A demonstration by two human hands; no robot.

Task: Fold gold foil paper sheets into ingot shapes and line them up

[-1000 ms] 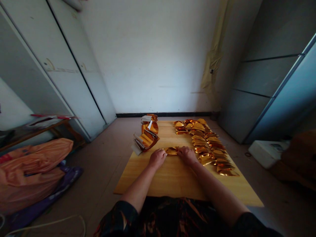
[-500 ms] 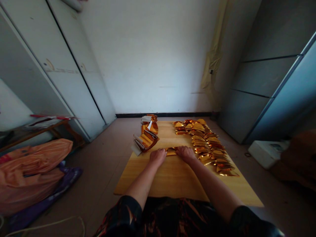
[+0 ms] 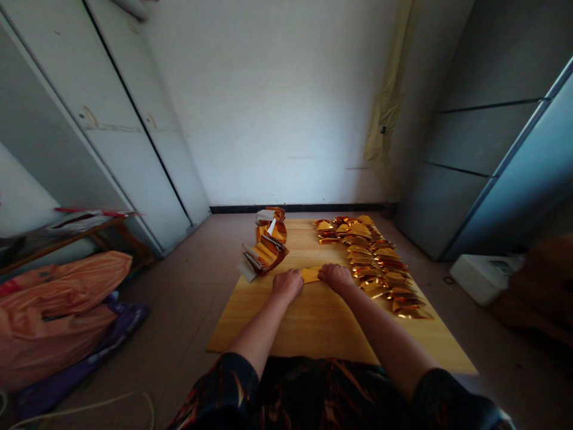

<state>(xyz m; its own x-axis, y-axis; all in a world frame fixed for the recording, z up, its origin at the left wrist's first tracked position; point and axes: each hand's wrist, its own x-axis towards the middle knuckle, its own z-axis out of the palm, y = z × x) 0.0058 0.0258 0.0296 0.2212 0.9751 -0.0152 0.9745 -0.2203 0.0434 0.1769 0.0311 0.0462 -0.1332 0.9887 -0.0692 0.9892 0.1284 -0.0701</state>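
Observation:
Both my hands rest on a folded gold foil paper piece (image 3: 310, 275) at the middle of a pale wooden board (image 3: 286, 325). My left hand (image 3: 287, 285) covers its left end, and my right hand (image 3: 336, 277) covers its right end. Curled fingers hide part of the piece. Just right of my right hand, rows of folded gold foil pieces (image 3: 373, 263) lie overlapping. Beyond my left hand stand bundled gold foil sheets (image 3: 264, 254), with a second bundle (image 3: 271, 227) behind them.
Orange plastic sacks (image 3: 58, 316) and a purple bag (image 3: 85, 352) lie on the floor at left, below a low wooden shelf (image 3: 89, 230). A white box (image 3: 486, 278) sits at right. Tall grey-white cabinet doors (image 3: 116, 125) and a plain wall (image 3: 268, 107) stand behind the board.
The foil piece between my hands now lies flatter and narrower, showing a smooth yellow face. My hands have drawn slightly closer together over it.

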